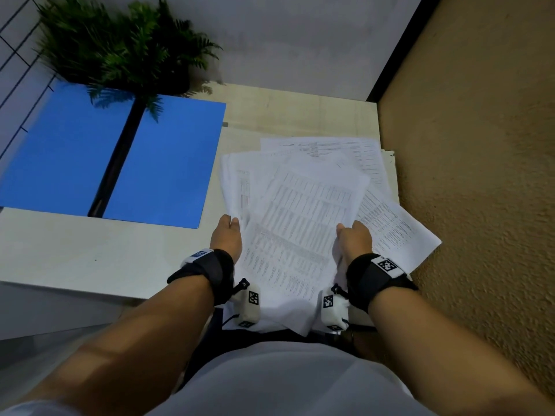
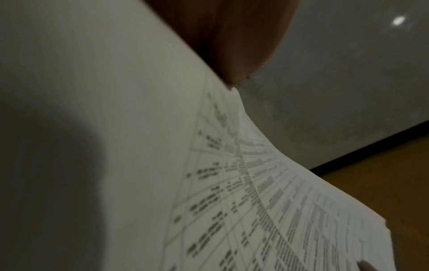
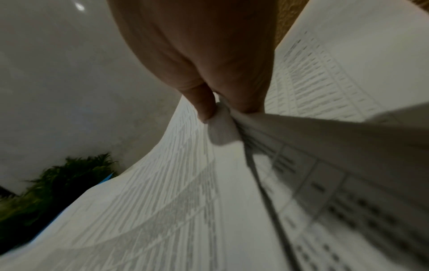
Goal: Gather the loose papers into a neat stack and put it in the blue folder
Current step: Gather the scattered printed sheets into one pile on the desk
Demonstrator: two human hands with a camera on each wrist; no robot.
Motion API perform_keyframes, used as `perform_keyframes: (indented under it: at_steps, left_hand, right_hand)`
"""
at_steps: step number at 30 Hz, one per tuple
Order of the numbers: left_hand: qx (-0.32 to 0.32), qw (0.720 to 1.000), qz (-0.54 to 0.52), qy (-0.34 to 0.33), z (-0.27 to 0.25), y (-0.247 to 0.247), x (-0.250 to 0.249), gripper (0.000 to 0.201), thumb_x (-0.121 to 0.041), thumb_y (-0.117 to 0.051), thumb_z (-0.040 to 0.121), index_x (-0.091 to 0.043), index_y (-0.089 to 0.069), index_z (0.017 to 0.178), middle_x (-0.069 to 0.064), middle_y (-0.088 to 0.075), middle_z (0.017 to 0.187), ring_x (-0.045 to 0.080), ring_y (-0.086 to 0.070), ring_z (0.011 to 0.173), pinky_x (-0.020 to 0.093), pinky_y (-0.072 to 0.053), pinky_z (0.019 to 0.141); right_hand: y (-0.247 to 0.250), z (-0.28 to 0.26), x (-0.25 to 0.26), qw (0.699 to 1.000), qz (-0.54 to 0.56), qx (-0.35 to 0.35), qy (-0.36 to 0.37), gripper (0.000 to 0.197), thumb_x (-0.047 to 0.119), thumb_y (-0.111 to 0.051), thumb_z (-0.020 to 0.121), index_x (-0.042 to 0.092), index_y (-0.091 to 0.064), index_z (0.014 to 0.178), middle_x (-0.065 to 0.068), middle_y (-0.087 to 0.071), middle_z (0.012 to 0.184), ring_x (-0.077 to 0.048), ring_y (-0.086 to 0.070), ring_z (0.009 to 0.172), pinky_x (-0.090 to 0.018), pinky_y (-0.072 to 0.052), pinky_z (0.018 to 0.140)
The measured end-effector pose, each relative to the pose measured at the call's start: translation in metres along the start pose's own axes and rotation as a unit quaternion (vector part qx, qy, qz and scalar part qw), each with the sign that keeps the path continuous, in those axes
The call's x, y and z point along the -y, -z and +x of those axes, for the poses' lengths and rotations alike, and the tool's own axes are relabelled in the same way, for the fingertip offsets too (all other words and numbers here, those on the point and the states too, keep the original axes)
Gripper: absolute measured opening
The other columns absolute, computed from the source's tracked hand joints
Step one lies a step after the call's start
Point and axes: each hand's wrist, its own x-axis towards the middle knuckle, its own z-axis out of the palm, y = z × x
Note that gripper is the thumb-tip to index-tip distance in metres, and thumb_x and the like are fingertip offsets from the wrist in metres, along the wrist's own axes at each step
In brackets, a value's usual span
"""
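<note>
Both hands grip the fanned papers [image 1: 303,211] at the desk's [image 1: 90,253] near right corner, left hand [image 1: 225,237] and right hand [image 1: 354,240] pinching opposite sides, the open blue folder [image 1: 168,163] lying toward the far left edge.

Both my forearms are bare, no sleeves down there. Each wrist has a wide black strap [image 1: 207,276] wrapped round it — the other strap [image 1: 372,280] looks the same. On top of each sits a small white tag [image 1: 387,264] printed with a black-and-white square code. A chunky white camera pod [image 1: 249,304] hangs under each wrist, coded stickers on its sides and a thin black cord [image 1: 229,319] trailing off. I'm wearing a white shirt [image 1: 279,382].
</note>
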Motion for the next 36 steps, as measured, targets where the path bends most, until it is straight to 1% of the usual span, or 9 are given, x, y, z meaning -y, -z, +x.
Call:
perform_keyframes:
  at_steps: [3,7,10,13,20,25,29,32,36]
  left_hand:
    - [0.025,1.0,-0.009,-0.013,-0.006,0.001,-0.001,0.046,-0.039,-0.025,0.107,-0.004,-0.047,0.128,0.007,-0.049,0.11,0.029,-0.051,0.107,0.03,-0.033,0.088]
    - [0.067,0.996,-0.062,0.024,-0.003,0.002,0.0,0.069,-0.068,-0.027,0.095,-0.013,-0.047,0.131,0.002,-0.055,0.121,0.027,-0.053,0.111,0.044,-0.041,0.103]
    - [0.094,0.993,-0.068,0.015,-0.001,0.002,0.01,0.043,-0.045,-0.04,0.1,-0.009,-0.048,0.123,0.005,-0.056,0.129,0.028,-0.054,0.12,0.049,-0.041,0.108]
    - [0.091,0.994,-0.056,-0.001,-0.005,0.001,0.011,0.031,-0.03,-0.039,0.103,-0.004,-0.048,0.118,0.004,-0.055,0.126,0.024,-0.053,0.115,0.038,-0.042,0.102]
    - [0.055,0.998,0.035,-0.025,-0.003,0.0,0.0,0.018,-0.026,-0.03,0.108,-0.011,-0.04,0.107,-0.004,-0.041,0.093,0.015,-0.035,0.101,0.023,-0.025,0.085]
    - [0.057,0.995,-0.079,-0.01,-0.006,-0.014,0.006,0.053,-0.043,-0.04,0.102,-0.024,-0.022,0.147,0.003,-0.037,0.147,0.026,-0.043,0.131,0.04,-0.035,0.111]
    - [0.078,0.986,-0.147,-0.002,-0.008,-0.019,0.006,0.092,-0.022,-0.065,0.086,-0.052,-0.002,0.146,-0.001,-0.033,0.153,0.024,-0.044,0.135,0.051,-0.039,0.112]
    - [0.056,0.994,-0.098,0.005,0.004,-0.009,0.016,0.078,-0.009,-0.068,0.08,-0.027,-0.031,0.146,0.006,-0.058,0.131,0.03,-0.061,0.116,0.05,-0.052,0.099]
    - [0.041,0.991,-0.11,0.058,0.016,0.004,0.03,0.045,-0.004,-0.07,0.084,-0.012,-0.054,0.125,0.012,-0.066,0.121,0.035,-0.064,0.11,0.052,-0.052,0.098]
  right_hand:
    - [-0.005,-0.001,0.004,0.999,-0.035,0.028,0.013,0.032,0.019,-0.046,0.103,-0.004,-0.055,0.124,-0.016,-0.056,0.117,-0.035,-0.056,0.117,-0.028,-0.038,0.079]
    - [-0.01,-0.003,0.003,0.989,-0.113,-0.048,0.088,0.031,0.027,-0.05,0.099,0.009,-0.059,0.123,-0.012,-0.043,0.133,-0.031,-0.043,0.125,-0.041,-0.042,0.099]
    - [-0.012,-0.008,0.002,0.972,-0.13,-0.088,0.177,0.031,0.017,-0.049,0.1,0.009,-0.057,0.129,-0.009,-0.046,0.123,-0.022,-0.046,0.109,-0.03,-0.038,0.092]
    - [-0.01,-0.006,0.007,0.982,-0.063,-0.064,0.164,0.02,0.002,-0.039,0.098,0.009,-0.054,0.107,-0.003,-0.052,0.098,-0.016,-0.045,0.092,-0.021,-0.036,0.076]
    - [-0.014,0.016,0.023,0.98,-0.128,-0.056,0.139,0.026,0.005,-0.039,0.1,0.006,-0.052,0.123,-0.018,-0.044,0.123,-0.034,-0.048,0.11,-0.037,-0.043,0.079]
    - [-0.03,0.014,0.016,0.966,-0.202,-0.054,0.15,0.017,0.015,-0.035,0.101,0.014,-0.047,0.114,-0.002,-0.045,0.115,-0.015,-0.042,0.099,-0.023,-0.035,0.08]
    - [-0.043,0.002,0.021,0.977,-0.171,0.0,0.129,0.031,0.009,-0.039,0.099,0.006,-0.044,0.129,-0.014,-0.047,0.128,-0.03,-0.049,0.119,-0.036,-0.039,0.097]
    - [-0.031,0.007,0.029,0.974,-0.16,0.014,0.159,0.033,0.012,-0.044,0.1,0.009,-0.04,0.133,-0.014,-0.047,0.131,-0.031,-0.05,0.119,-0.038,-0.042,0.1]
    - [0.014,0.045,0.045,0.945,-0.268,-0.117,0.145,0.05,0.021,-0.063,0.091,0.012,-0.043,0.136,-0.015,-0.047,0.136,-0.033,-0.045,0.126,-0.051,-0.041,0.102]
